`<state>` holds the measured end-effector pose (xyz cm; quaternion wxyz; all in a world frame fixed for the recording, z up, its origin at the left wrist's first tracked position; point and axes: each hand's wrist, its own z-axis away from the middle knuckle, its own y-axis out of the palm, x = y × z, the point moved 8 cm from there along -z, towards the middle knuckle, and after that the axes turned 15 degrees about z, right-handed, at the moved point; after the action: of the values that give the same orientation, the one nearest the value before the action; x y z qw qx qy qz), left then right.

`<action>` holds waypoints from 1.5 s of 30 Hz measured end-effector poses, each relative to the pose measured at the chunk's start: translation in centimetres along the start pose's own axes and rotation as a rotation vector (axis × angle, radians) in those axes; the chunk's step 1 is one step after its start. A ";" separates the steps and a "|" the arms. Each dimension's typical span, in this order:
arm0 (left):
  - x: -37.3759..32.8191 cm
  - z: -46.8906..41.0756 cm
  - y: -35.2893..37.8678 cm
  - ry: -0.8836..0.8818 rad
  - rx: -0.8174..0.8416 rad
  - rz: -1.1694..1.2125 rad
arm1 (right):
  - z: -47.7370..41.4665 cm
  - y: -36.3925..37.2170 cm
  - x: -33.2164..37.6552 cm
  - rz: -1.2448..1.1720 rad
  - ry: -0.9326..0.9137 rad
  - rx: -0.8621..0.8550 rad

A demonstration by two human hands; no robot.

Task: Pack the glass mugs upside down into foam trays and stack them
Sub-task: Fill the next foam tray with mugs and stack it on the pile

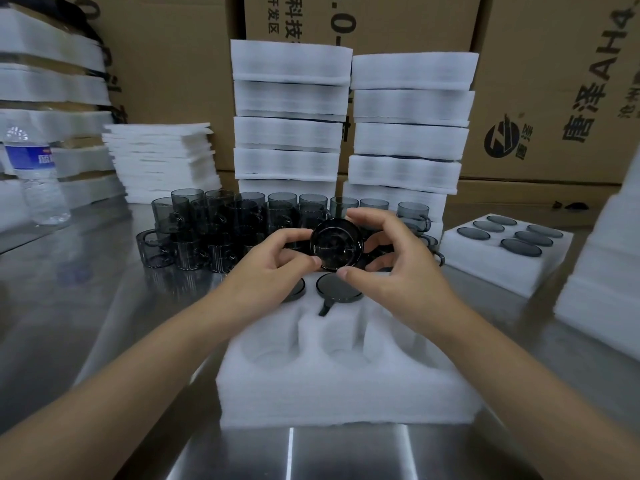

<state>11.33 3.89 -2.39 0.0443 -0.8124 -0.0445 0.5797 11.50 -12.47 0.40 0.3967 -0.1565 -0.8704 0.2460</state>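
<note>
Foam tray (346, 393), white, on steel table (104, 306), nearest the viewer: near-row pockets are seen unfilled. Two seated mugs (337, 289) are noted in the far row, bases up, one half hidden under the left hand (273, 268).

Held mug (336, 244), dark glass: pinched at its rim between thumb and curled fingers of the left hand and likewise of the right hand (391, 258). It is raised above the tray's far row, one round end turned to the camera (mouth or base cannot be told).

Step in hand, as judged: one mug is being readied for seating; the tray is under half filled.

Next move: mouth to be turned down, handle to be lined up with its slot, mug to be lowered into a vacant pocket.

Room: loose mugs (221, 223) are crowded just beyond the tray. A filled tray (485, 271) lies to the right, with tall tray stacks (291, 116) behind. Open steel is seen to the left and along the near edge.
</note>
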 end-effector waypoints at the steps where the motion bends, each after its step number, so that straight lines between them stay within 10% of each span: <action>1: 0.1 -0.1 0.0 0.001 -0.002 0.001 | 0.0 0.0 0.1 0.001 -0.010 0.006; 45: -1.0 0.6 1.0 0.007 0.075 0.009 | -0.7 -2.6 -3.3 -0.014 0.233 0.114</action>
<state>10.40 2.77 -1.76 0.0725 -0.8124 -0.0190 0.5783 13.91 -15.99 0.20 0.5053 -0.1552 -0.8040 0.2723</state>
